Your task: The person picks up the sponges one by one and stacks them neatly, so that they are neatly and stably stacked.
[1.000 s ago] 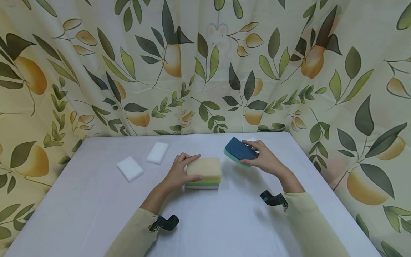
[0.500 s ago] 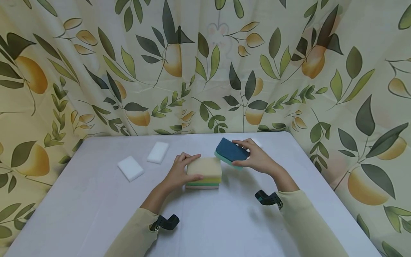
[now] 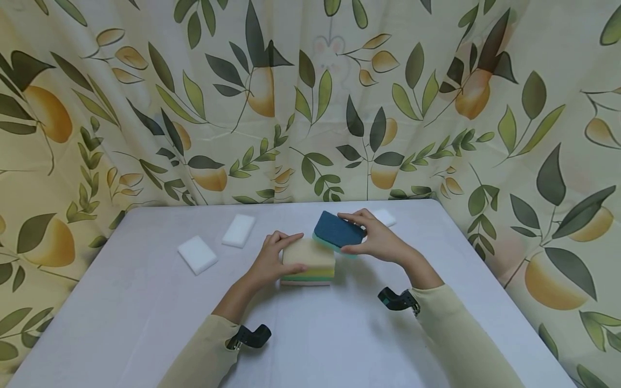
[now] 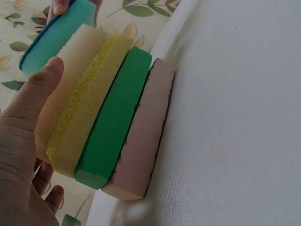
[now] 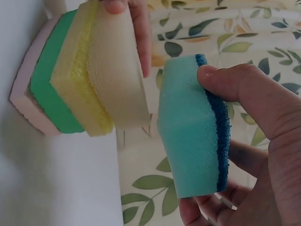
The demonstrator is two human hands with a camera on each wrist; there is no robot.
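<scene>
A stack of sponges stands on the table: pink (image 4: 146, 125) at the bottom, then a green sponge (image 4: 115, 120), a yellow sponge (image 4: 89, 117) and a cream sponge (image 3: 310, 253) on top. My left hand (image 3: 267, 264) grips the upper part of this stack from its left side, thumb at the near edge and fingers at the far edge. My right hand (image 3: 380, 240) pinches a teal sponge (image 5: 188, 127) by its edges, dark blue scouring face up. Tilted, that sponge overlaps the stack's far right corner in the head view, with a gap between them in the right wrist view.
Two white sponge blocks (image 3: 197, 255) lie on the table at the left. Another white block (image 3: 385, 217) is partly hidden behind my right hand. The white-covered table (image 3: 310, 334) ends at a patterned curtain (image 3: 310, 108).
My right hand has moved left with the teal sponge, from beside the stack to over its right corner. The white block behind that hand has come into view. My left hand has stayed put.
</scene>
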